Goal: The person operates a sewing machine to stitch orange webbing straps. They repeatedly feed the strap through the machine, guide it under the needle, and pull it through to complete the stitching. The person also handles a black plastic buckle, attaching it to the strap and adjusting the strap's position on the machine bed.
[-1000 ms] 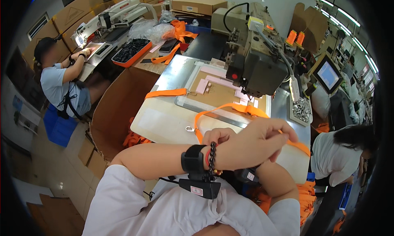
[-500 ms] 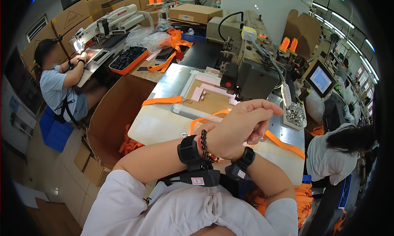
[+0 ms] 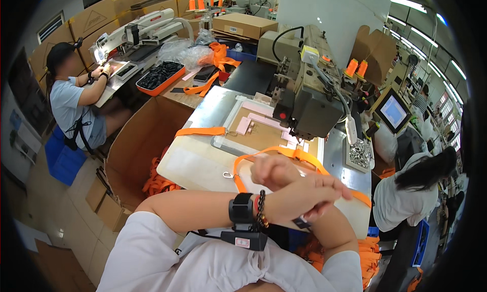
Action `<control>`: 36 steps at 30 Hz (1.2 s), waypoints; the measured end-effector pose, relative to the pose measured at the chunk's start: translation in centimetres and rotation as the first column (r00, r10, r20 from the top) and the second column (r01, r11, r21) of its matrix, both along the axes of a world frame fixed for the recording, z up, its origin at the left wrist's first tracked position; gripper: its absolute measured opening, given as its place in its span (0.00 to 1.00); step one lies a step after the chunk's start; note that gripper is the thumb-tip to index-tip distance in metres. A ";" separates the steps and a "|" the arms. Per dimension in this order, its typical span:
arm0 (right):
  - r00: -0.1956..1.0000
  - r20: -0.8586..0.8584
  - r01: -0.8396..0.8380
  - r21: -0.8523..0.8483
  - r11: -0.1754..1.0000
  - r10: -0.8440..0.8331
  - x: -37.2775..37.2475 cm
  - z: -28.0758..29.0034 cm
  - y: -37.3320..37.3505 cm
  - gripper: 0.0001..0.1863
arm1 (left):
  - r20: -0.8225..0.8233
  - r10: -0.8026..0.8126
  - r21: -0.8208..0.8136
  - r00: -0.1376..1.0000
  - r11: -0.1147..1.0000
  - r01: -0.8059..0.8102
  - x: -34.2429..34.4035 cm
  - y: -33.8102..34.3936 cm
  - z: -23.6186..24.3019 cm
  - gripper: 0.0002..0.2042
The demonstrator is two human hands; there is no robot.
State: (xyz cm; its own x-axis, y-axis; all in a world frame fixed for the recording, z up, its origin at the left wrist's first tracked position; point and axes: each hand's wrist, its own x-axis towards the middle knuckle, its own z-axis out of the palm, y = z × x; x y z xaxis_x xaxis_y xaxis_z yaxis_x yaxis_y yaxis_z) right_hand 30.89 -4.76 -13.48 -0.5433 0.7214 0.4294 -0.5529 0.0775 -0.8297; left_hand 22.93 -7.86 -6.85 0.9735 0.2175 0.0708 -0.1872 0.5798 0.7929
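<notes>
My forearms cross in front of my chest. My left hand (image 3: 308, 195) lies across my right forearm at the wrist, forefinger stretched out and the other fingers loosely bent; nothing shows in it. Behind it is my right hand (image 3: 276, 171), its fingers curled and blurred, above the pale work board (image 3: 187, 157). Beyond the hands an orange strap (image 3: 269, 151) loops over the board, with a metal snap hook (image 3: 228, 175) at its left end. A second orange strap (image 3: 200, 131) reaches the clear-edged template (image 3: 231, 142), a metal hook at its end. My right wristband is mostly hidden.
A sewing machine head (image 3: 309, 99) stands over the template. Right of it are a tray of metal hooks (image 3: 359, 154) and a screen (image 3: 393, 108). An open carton (image 3: 144, 124) with orange straps is at left. Other people sit at left and right.
My right hand has come out from behind the left and now shows above the board. My left hand has dropped lower toward me, uncovering more of the looped strap and its hook.
</notes>
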 end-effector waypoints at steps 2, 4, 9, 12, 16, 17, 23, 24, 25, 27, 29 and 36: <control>0.982 0.095 -0.171 0.071 0.983 0.164 1.6 2.0 -0.3 0.17 | 0.005 -0.136 -0.078 0.991 0.988 0.136 0.0 -0.8 -0.5 0.14; 0.912 0.330 -0.289 0.089 0.953 0.245 2.4 3.9 -0.5 0.16 | -0.020 -0.235 -0.085 0.972 0.969 0.233 0.2 -1.8 -0.8 0.15; 0.839 0.497 -0.334 0.152 0.930 0.220 1.9 5.9 -1.2 0.09 | -0.028 -0.311 -0.217 0.950 0.930 0.298 0.2 -3.1 -1.1 0.13; 0.838 0.531 -0.278 0.212 0.937 0.128 1.0 5.8 -1.6 0.11 | -0.035 -0.342 -0.267 0.939 0.908 0.321 0.0 -3.4 -1.0 0.13; 0.797 0.597 -0.270 0.218 0.938 0.091 0.5 5.5 -1.7 0.11 | -0.029 -0.367 -0.258 0.930 0.901 0.348 0.0 -3.5 -0.5 0.13; 0.849 0.519 -0.233 0.192 0.953 0.103 0.6 5.5 -1.8 0.11 | -0.037 -0.369 -0.247 0.929 0.904 0.349 0.0 -3.4 -0.4 0.13; 0.908 0.408 -0.061 -0.102 0.993 0.097 1.3 5.5 -3.0 0.10 | 0.006 -0.308 -0.192 0.951 0.933 0.303 -0.2 -2.0 0.1 0.13; 0.918 0.385 -0.047 -0.136 0.990 0.097 1.2 5.4 -3.1 0.10 | 0.026 -0.327 -0.148 0.945 0.933 0.327 -0.1 -2.1 0.1 0.13; 0.914 0.392 -0.044 -0.168 0.985 0.108 1.2 5.4 -3.2 0.10 | -0.004 -0.326 -0.142 0.945 0.936 0.322 0.0 -2.1 0.0 0.13; 0.909 0.400 -0.022 -0.235 0.972 0.117 1.0 5.4 -3.2 0.11 | -0.010 -0.342 -0.130 0.940 0.932 0.338 0.1 -2.0 -0.2 0.13; 0.907 0.405 0.019 -0.306 0.952 0.112 0.9 5.6 -3.3 0.12 | -0.014 -0.319 -0.172 0.948 0.934 0.312 0.2 -1.9 -0.4 0.12; 0.944 0.331 0.068 -0.246 0.967 0.017 1.3 5.4 -3.8 0.13 | 0.006 -0.341 -0.249 0.940 0.910 0.332 0.1 -1.8 -0.6 0.12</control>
